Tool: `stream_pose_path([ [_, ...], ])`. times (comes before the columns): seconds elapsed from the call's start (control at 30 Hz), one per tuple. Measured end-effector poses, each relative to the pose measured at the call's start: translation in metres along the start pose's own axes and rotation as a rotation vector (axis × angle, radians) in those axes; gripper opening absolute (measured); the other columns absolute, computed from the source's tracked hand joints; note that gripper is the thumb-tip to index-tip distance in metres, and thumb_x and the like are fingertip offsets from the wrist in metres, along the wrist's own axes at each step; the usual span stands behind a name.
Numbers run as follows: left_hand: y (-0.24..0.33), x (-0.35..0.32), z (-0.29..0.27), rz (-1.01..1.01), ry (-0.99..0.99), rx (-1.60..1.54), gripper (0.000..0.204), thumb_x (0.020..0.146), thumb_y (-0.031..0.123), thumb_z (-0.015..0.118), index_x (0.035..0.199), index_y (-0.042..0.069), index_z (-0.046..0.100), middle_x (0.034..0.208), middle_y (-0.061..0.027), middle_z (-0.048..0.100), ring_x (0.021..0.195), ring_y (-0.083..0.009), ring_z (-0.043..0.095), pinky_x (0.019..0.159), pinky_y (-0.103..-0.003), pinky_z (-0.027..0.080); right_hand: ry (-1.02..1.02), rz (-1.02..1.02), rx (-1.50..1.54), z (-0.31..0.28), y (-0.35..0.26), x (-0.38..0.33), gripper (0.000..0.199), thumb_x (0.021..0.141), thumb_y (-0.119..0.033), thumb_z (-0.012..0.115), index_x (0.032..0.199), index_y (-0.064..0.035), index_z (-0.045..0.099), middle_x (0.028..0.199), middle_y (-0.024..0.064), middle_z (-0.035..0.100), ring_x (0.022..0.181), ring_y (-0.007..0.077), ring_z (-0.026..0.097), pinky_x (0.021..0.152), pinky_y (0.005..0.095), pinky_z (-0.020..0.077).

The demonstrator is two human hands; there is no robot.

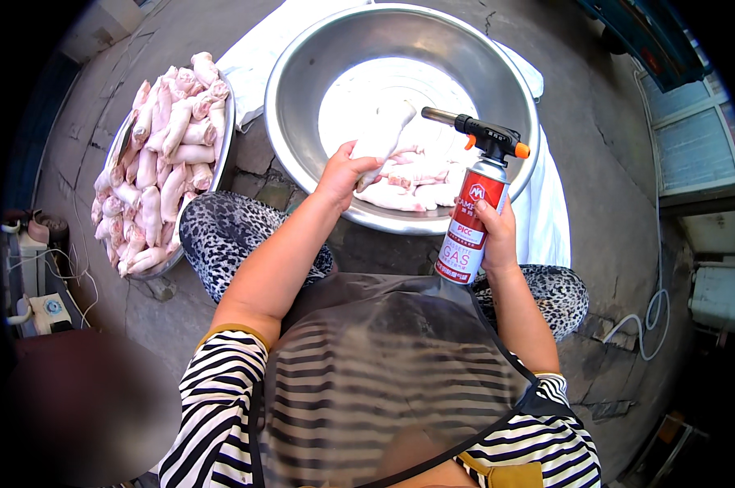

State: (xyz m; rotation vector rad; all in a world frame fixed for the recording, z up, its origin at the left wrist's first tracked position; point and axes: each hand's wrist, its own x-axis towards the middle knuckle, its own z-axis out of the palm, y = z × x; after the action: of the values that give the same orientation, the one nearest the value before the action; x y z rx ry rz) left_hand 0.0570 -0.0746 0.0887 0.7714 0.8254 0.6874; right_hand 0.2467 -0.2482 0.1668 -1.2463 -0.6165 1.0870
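Observation:
My left hand (347,172) is closed round the lower end of a pale pig's trotter (389,128), which tilts up over a wide metal basin (282,98). In my right hand (497,232) is a red and white gas canister with a black blowtorch head (485,134), held nearly upright. The torch's metal nozzle points left at the trotter's upper end, a short gap apart from it. Whether a flame burns cannot be made out. Several more trotters (420,183) lie in the near part of the basin.
To the left, a metal bowl (231,134) is heaped with pale trotters (168,163). White sheeting (550,215) lies under the basin. A pale hose (656,313) curls on the concrete floor at right, near a white container (717,294). My knees flank the basin's near side.

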Motion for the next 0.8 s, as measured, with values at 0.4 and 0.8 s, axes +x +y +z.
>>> stream_pose_path([
  [0.4, 0.006, -0.007, 0.007, -0.07, -0.043, -0.169, 0.046, 0.08, 0.012, 0.067, 0.12, 0.001, 0.047, 0.106, -0.0131, 0.059, 0.092, -0.022, 0.061, 0.074, -0.034, 0.057, -0.054, 0.006, -0.059, -0.002, 0.009, -0.001, 0.051, 0.079, -0.026, 0.064, 0.118, -0.0008, 0.043, 0.095, 0.0152, 0.061, 0.082, 0.0231, 0.065, 0.073, 0.0343, 0.0544],
  [0.8, 0.009, -0.011, -0.01, -0.181, -0.233, -0.673, 0.04, 0.081, 0.025, 0.068, 0.116, 0.01, 0.055, 0.107, -0.0077, 0.062, 0.097, -0.021, 0.06, 0.075, -0.035, 0.056, -0.079, -0.003, -0.119, 0.014, 0.004, -0.007, 0.049, 0.081, -0.024, 0.062, 0.12, -0.0014, 0.042, 0.095, 0.0139, 0.061, 0.078, 0.0221, 0.064, 0.069, 0.0331, 0.0542],
])
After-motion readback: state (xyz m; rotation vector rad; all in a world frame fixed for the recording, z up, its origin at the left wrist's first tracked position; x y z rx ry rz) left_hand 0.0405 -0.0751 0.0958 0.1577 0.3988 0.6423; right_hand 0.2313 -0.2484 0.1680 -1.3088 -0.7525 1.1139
